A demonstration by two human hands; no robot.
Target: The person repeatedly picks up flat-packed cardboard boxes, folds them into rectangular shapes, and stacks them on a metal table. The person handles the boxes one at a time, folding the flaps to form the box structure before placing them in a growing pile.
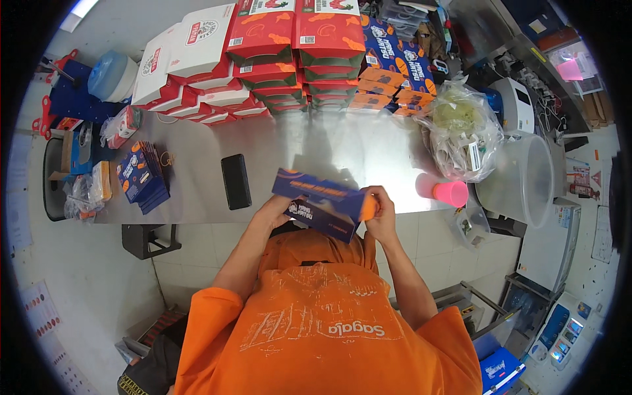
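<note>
A navy-blue cardboard food box (316,197) with orange markings is held over the front edge of the metal table, tilted, its right end showing an orange flap. At its left end, my left hand (273,209) is closed on the box, the fingertips partly hidden behind it. My right hand (380,212) grips the right end beside the orange flap, fingers bent around the edge. To the left on the table lies a stack of flat navy-blue box blanks (141,176). Between that stack and my left hand is a black phone (236,182).
Red-and-white boxes (263,66) are piled along the back, with folded navy-and-orange boxes (388,66) beside them. On the right are a filled clear plastic bag (461,131), a pink cup (451,193) and a large clear tub (520,178). A dark stool (148,241) stands below left.
</note>
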